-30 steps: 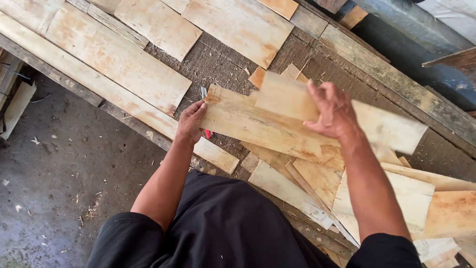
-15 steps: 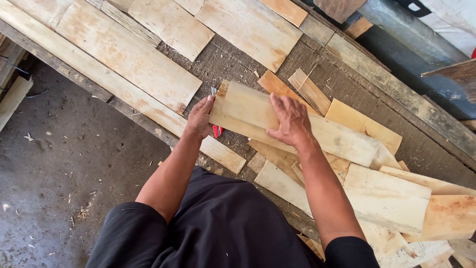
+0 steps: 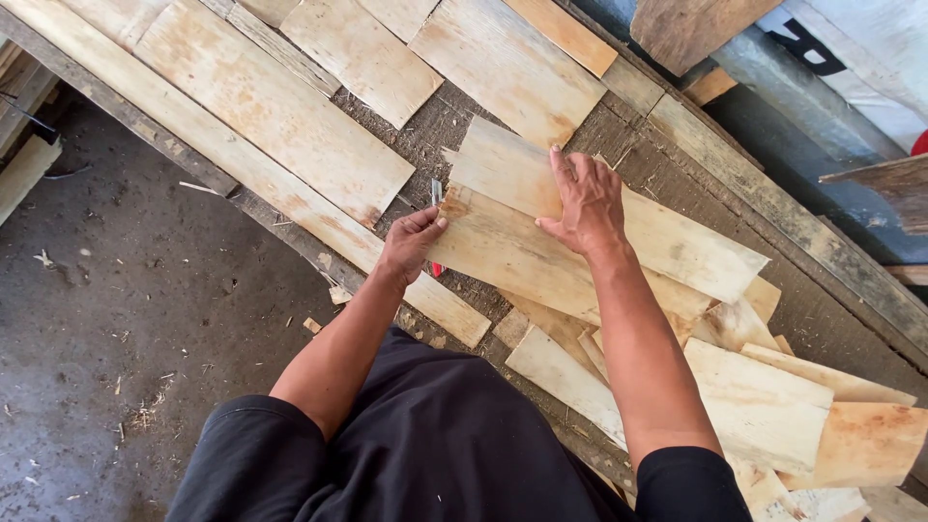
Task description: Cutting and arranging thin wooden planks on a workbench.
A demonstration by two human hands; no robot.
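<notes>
Two pale thin wood sheets lie overlapped on the rough workbench. My left hand pinches the left end of the nearer sheet, thumb on top. A small cutter with a metal blade and a red handle pokes out beside that hand. My right hand lies flat with fingers spread, pressing on the farther sheet where it overlaps the nearer one.
A long plank runs along the bench edge at the left. More sheets lie at the back and in a loose pile at the right. Dusty concrete floor is at the left, and a weathered beam borders the far side.
The sheets that my right hand carried above the bench now lie flat on it. My right hand has gone from gripping to pressing flat. My left hand kept hold of the sheet's left end.
</notes>
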